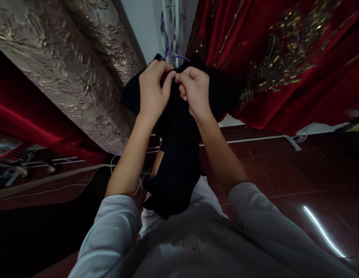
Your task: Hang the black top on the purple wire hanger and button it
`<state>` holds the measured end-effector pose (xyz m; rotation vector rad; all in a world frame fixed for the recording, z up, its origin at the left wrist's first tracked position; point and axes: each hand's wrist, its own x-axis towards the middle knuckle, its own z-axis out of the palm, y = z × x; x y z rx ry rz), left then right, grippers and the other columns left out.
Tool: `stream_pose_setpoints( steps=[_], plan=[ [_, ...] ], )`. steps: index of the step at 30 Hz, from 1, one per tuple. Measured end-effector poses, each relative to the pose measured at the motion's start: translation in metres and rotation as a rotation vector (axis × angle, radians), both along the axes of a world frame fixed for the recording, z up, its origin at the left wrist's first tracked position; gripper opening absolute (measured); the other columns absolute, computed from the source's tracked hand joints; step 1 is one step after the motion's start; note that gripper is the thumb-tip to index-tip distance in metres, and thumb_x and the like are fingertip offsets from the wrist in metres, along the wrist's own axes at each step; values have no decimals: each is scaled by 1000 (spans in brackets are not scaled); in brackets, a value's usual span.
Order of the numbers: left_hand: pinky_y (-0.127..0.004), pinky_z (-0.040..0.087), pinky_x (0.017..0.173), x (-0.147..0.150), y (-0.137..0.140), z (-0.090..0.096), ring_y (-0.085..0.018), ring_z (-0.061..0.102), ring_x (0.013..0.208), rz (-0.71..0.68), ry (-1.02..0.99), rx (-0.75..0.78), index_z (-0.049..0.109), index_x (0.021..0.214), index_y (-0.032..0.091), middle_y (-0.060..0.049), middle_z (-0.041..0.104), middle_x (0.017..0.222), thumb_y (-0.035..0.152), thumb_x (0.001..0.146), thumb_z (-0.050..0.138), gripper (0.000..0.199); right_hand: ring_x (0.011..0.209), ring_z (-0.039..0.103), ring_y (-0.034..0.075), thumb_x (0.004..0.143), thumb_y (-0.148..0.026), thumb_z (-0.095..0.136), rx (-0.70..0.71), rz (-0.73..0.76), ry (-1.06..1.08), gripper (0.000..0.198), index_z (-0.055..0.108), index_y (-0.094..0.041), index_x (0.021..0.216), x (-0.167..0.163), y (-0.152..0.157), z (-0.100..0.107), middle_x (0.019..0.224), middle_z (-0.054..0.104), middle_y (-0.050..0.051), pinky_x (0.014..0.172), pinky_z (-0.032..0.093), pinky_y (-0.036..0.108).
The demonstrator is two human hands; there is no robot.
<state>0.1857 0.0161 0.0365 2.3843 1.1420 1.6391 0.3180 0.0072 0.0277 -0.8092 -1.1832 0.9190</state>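
Hands meet at 12 o'clock: left hand (153, 89) and right hand (193, 89) both pinch the top edge of a black garment (176, 154) hung on a purple hanger (168, 48), red embroidered drape (283, 58) at 2 o'clock, beige brocade drape (66, 61) at 10.

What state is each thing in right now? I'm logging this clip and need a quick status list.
Left hand: closed, pinching the top of the black garment.
Right hand: closed, pinching the same spot, touching the left.
Black garment: held up, hanging down limp.
Purple hanger: hook up, lower part hidden by the garment.
Red embroidered dress: hanging at right.
Beige brocade fabric: hanging at left.
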Motion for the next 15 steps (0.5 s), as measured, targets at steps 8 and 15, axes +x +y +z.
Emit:
stream_pose_setpoints(
  steps=[8, 15],
  plan=[
    [-32, 41, 111, -81, 54, 0, -11, 50, 109, 324, -367, 54, 51, 107, 16, 0, 60, 107, 18, 111, 54, 6, 50, 34, 8, 83, -18, 66, 26, -189, -340, 31, 44, -21, 61, -8, -10, -69, 50, 40, -6, 54, 28, 27],
    [-22, 56, 72, -128, 66, -88, -12, 60, 71, 238, -1080, -897, 47, 82, 20, 1, 48, 65, 22, 111, 41, 29, 51, 36, 9, 80, -17, 59, 122, -14, -363, 27, 41, -21, 61, -25, -28, -73, 51, 41, -6, 54, 28, 26]
  ],
)
